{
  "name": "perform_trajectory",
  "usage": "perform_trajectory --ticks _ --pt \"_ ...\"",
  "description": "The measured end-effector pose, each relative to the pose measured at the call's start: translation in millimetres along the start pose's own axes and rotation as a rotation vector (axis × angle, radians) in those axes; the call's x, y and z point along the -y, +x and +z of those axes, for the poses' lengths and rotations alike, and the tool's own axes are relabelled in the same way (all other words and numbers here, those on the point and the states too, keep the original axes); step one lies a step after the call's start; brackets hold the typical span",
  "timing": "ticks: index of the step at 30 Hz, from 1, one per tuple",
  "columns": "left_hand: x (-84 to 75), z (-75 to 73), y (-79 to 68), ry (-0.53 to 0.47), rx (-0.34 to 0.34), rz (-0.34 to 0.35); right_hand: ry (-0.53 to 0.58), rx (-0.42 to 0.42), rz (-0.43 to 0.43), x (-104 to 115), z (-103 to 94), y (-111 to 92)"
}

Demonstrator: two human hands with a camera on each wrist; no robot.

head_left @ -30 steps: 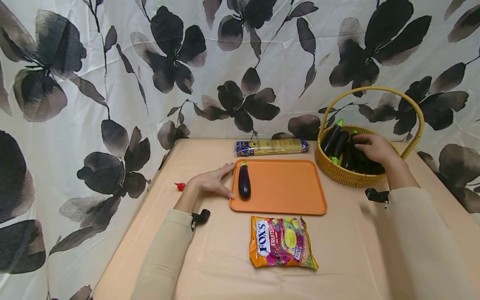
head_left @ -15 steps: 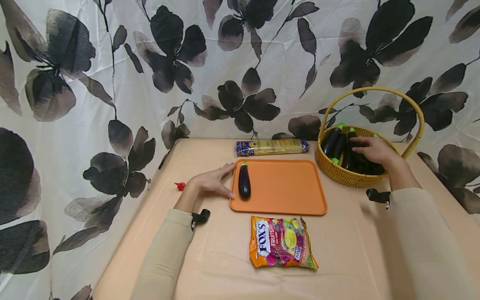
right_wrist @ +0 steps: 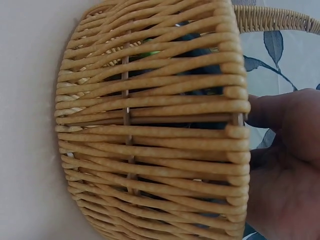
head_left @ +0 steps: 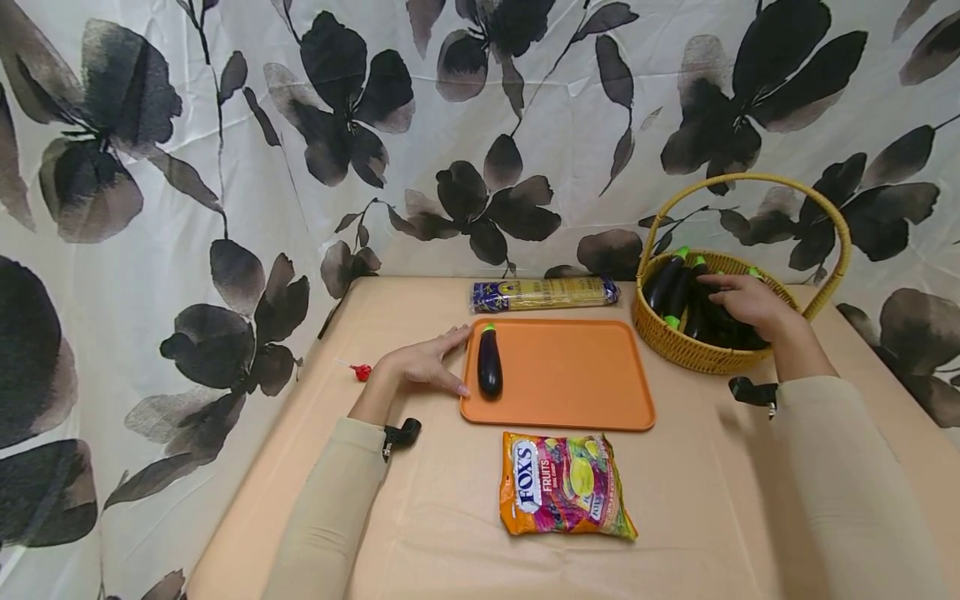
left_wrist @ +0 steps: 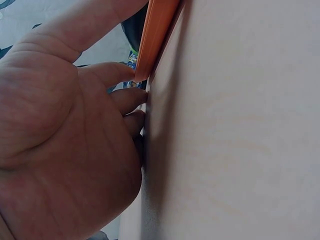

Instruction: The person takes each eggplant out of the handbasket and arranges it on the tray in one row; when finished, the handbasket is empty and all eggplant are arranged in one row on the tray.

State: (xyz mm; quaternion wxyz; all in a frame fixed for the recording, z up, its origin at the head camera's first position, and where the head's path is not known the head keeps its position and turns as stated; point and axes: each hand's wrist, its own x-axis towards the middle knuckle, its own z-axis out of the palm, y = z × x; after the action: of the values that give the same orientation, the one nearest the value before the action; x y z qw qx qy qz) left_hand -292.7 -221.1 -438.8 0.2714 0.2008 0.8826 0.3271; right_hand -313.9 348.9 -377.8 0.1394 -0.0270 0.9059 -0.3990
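My left hand (head_left: 423,362) lies at the left edge of an orange tray (head_left: 570,375), thumb and fingers spread along its rim. The left wrist view shows the palm and the tray's edge (left_wrist: 152,40) by the fingertips. One dark purple eggplant (head_left: 490,367) with a green cap lies lengthwise on the tray's left side. My right hand (head_left: 753,302) reaches into a wicker basket (head_left: 693,354) among several eggplants (head_left: 663,286). In the right wrist view the basket's wall (right_wrist: 155,107) hides most of its fingers; I cannot tell whether they grip an eggplant.
A pack of spaghetti (head_left: 543,295) lies behind the tray, and a bag of Fox's fruit candy (head_left: 566,486) in front. A red lollipop (head_left: 362,372) is left of my left hand. The basket's tall handle (head_left: 750,177) arches above the right hand. A floral curtain hangs behind.
My right hand has shifted slightly left and down within the basket, and more green eggplant caps show around it. The left hand, the tray and the eggplant on it have stayed put.
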Motion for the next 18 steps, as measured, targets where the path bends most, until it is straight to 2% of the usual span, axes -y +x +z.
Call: perform_trajectory --ticks 4,10,18 --pt "1.5 0.3 1.6 0.0 -0.004 -0.001 0.04 -0.035 0.011 -2 0.4 0" --pt "0.3 2.0 1.3 -0.004 -0.003 -0.007 0.131 -0.188 -0.027 -3 6.5 -4" --pt "1.2 3.0 1.0 -0.005 -0.01 0.002 0.293 -0.359 -0.046 11 26.8 -15"
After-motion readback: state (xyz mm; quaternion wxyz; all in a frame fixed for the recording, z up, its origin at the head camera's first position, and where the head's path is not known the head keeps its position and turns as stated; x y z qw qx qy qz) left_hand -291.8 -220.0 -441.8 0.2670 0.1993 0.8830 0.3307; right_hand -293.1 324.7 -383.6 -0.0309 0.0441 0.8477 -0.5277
